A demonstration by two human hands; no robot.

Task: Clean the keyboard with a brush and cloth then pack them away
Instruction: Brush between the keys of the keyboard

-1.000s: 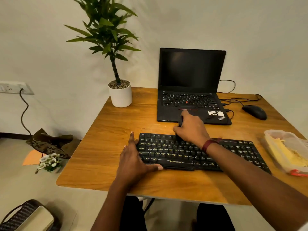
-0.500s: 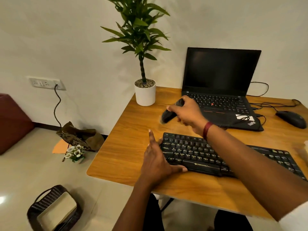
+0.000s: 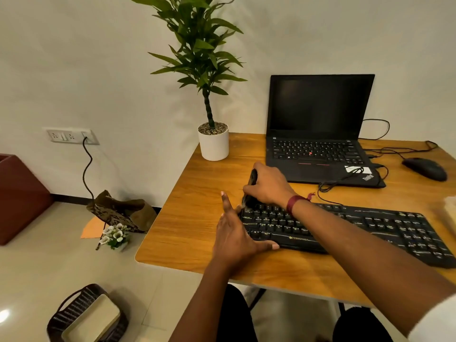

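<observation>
Two stages at least are left, by my read — I'm in the brushing part, nowhere near packing up. My right hand (image 3: 269, 185) is clenched round a dark-handled brush (image 3: 251, 187), bristle end down on the top-left corner of the black full-size keyboard (image 3: 345, 225), which lies along the near side of the wooden desk (image 3: 195, 218). My left hand (image 3: 237, 233) is flat and released, fingers spread, thumb along the front edge and palm against the keyboard's left end — bracing it, not gripping anything.

Can't tell how much of the keyboard is done; no visible dust or clean/dirty line on the keys. With the brush at the far left corner, I'd guess either a pass starting or one ending.

Left to do, as I judge it: rest of the brushing, the cloth wipe, then stowing both. No cloth clearly in view; something pale sits blurred at the right edge of the desk, can't ID it. Where things get packed isn't evident either.
</observation>
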